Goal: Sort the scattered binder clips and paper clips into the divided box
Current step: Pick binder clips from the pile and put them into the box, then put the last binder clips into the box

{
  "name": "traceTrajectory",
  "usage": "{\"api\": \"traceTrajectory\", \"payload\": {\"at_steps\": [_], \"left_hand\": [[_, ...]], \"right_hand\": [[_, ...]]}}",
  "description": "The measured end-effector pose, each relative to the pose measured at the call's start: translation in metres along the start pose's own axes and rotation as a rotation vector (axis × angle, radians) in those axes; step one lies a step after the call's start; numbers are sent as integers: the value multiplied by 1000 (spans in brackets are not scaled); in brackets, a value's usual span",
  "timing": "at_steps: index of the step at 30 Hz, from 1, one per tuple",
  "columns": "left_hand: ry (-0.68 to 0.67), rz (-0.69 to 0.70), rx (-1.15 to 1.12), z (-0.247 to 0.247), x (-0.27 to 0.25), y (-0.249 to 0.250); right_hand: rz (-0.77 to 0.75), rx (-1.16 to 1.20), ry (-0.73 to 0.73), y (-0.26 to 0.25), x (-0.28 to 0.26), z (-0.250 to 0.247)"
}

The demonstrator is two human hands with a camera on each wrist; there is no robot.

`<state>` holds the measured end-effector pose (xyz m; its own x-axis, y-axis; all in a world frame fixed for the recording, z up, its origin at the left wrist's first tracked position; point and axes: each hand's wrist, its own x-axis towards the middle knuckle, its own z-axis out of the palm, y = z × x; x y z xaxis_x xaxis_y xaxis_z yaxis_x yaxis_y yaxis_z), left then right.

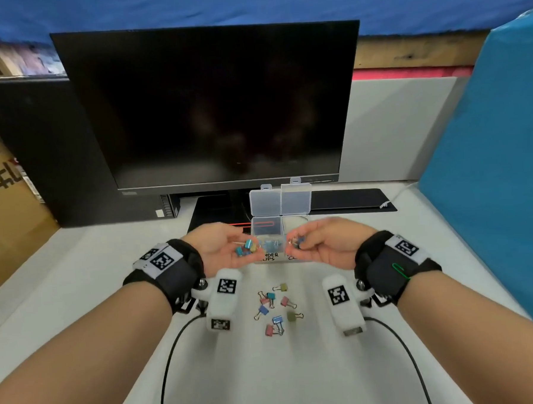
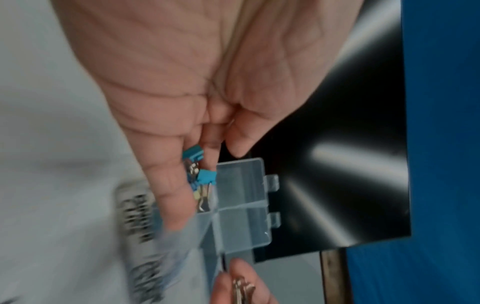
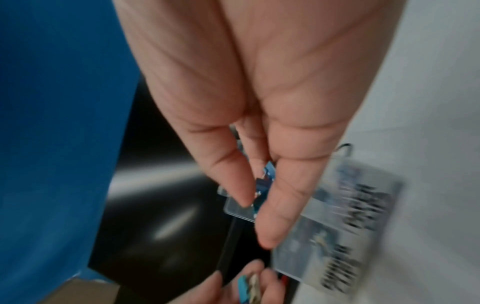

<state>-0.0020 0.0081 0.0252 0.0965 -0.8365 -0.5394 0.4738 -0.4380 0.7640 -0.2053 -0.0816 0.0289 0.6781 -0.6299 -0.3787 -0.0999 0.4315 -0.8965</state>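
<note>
Head view: both hands raised palm-up over the near edge of the divided box (image 1: pixel 281 229), which sits at 12 o'clock from the loose pile, lids flipped back toward the monitor (image 1: pixel 207 106) so the compartments stay open for drops; left hand (image 1: pixel 224 245) cups a small bunch of binder clips (image 1: pixel 245 249), teal and yellowish ones, right hand (image 1: pixel 320 242) fingers curled round a few blue clips (image 1: pixel 296 242), likely gathered several at a time to save trips; a red paper clip (image 1: pixel 261 224) already lies in the far left compartment, some clips show in the near left one above the handwritten label; remaining binder clips (image 1: pixel 275 309) scattered on the white surface (image 1: pixel 78 289) at 6 o'clock from the box, between the wrists; a green paper clip (image 1: pixel 400 270) is hooked on the right wrist strap, reason unclear. Left wrist view: blurred, fingers curled on teal clips (image 2: pixel 200 174) right at the box rim (image 2: pixel 241 203), seemingly poised to let them go into a compartment. Right wrist view: blurred, thumb and fingers pinching blue clips (image 3: pixel 263 185) above the box's clear edge (image 3: pixel 239 209), labels smeared, which compartment is below I cannot tell; task looks partway done, roughly half the clips still out
</note>
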Motion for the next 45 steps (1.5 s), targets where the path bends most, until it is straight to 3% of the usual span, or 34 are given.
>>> {"api": "traceTrajectory", "payload": {"at_steps": [6,10,15,17,19,21,23,25,29,33,38,45], "left_hand": [[75,102,-76,18,24,34],[82,79,58,33,31,36],[73,151,266,29,25,33],[111,260,494,27,12,27],[115,323,896,22,0,17],[33,272,1280,15,-3,0],[-24,181,1550,11,1,-20],[-41,145,1697,10,6,-36],[-77,131,1740,12,7,-55],[-39,196,1745,17,3,-64],[-26,273,1686,24,3,-67],[-35,238,1768,32,4,-68]], "right_hand": [[-20,-127,136,-38,38,23],[58,-303,178,-36,57,29],[1,-264,157,-33,46,27],[-75,-416,157,-30,32,22],[-88,-735,99,-24,19,15],[16,-1113,-33,-12,9,15],[128,-1337,-145,6,4,21],[139,-1425,-195,23,4,27],[13,-1648,-199,44,7,33],[-28,-1611,-158,50,9,34],[52,-1452,-167,52,13,36],[138,-1317,-171,48,15,35]]}}
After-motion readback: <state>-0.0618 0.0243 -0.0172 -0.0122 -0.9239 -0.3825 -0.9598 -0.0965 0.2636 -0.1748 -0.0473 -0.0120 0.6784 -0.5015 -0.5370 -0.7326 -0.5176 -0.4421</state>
